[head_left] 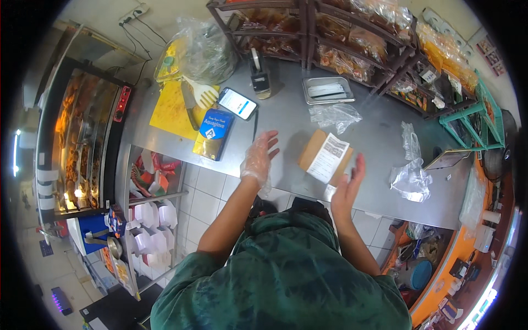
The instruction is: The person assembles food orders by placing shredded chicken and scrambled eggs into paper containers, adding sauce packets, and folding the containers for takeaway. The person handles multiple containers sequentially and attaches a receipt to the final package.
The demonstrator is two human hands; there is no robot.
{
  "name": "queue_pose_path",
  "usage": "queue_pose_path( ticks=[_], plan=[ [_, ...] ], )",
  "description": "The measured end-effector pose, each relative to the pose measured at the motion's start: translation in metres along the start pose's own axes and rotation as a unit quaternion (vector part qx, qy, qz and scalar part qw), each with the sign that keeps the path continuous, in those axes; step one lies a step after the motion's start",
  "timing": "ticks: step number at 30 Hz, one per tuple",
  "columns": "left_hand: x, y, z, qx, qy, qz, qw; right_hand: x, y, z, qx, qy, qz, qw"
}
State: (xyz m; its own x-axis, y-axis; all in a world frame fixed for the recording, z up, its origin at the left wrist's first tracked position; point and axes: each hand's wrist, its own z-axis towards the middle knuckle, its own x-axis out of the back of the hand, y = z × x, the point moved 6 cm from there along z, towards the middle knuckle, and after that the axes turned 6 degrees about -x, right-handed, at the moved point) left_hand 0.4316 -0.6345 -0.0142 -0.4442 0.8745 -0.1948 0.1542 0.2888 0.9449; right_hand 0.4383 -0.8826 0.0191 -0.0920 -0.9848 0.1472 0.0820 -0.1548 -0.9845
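Observation:
A clear plastic glove covers my left hand (258, 155), which hovers over the front edge of the steel table with its fingers spread and nothing in them. My right hand (347, 190) is bare, its fingers stretched out beside the right edge of a small brown cardboard box (309, 152). Whether it touches the box, I cannot tell. A printed white receipt (328, 158) lies on top of the box. Left of my gloved hand sits a blue and yellow glove box (213, 135), with a lit phone (237, 104) just behind it.
A knife (190, 107) and pale slotted spatula (203, 94) lie on a yellow cutting board (171, 113). Behind the box are crumpled clear plastic (335, 115) and a metal tray (328, 99). Plastic bags (411, 181) lie at right. A lit food warmer (82, 143) stands far left.

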Motion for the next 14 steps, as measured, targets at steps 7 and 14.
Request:
queue_pose_path(
  ticks=[7, 14],
  plan=[
    [0.147, 0.014, -0.051, 0.011, 0.066, -0.151, 0.986, -0.04, -0.077, -0.058, 0.287, 0.194, 0.077, 0.935],
    [0.336, 0.021, -0.138, -0.1, 0.182, -0.091, 0.974, -0.255, -0.102, -0.138, 0.284, -0.243, 0.174, 0.911]
  ],
)
